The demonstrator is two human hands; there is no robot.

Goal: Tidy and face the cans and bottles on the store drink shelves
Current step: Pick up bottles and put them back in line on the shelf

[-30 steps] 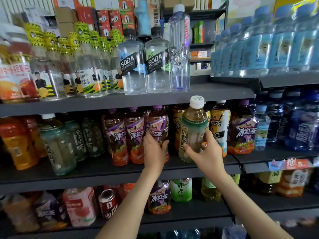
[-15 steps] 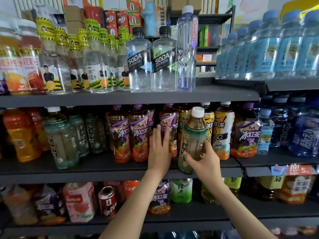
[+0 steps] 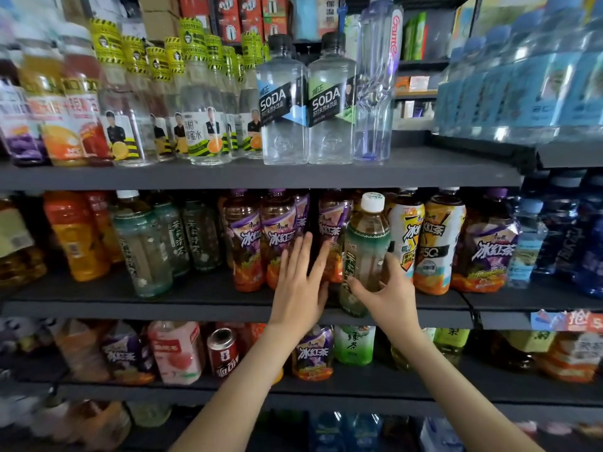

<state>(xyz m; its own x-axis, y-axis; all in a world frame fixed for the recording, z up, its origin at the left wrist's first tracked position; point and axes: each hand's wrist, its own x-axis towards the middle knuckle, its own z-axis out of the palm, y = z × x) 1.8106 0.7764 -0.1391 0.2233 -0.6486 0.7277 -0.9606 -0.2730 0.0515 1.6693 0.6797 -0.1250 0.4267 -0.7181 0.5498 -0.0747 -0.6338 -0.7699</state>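
Since half a second ago the green-labelled tea bottle (image 3: 367,243) has come lower, and its white cap is now fully under the upper shelf (image 3: 424,168). The left hand (image 3: 300,288) has opened its fingers wider.

On the upper shelf stand two clear SODA bottles (image 3: 284,102) side by side. The middle shelf (image 3: 202,298) carries a row of purple-labelled iced tea bottles (image 3: 244,243), with yellow-labelled iced tea bottles (image 3: 440,243) further to the right. The green-labelled tea bottle is between these two groups, in front of the row, tilted a little with its cap to the right. Its base is at the front edge of the middle shelf, but I cannot tell whether it touches the shelf.

The right hand (image 3: 388,295) holds this bottle low on its body: the grip is curled round it, thumb on the left side and fingers on the right. The left hand's grip is spread, with straight fingers lying flat against the purple-labelled iced tea bottles, just beside the held bottle.
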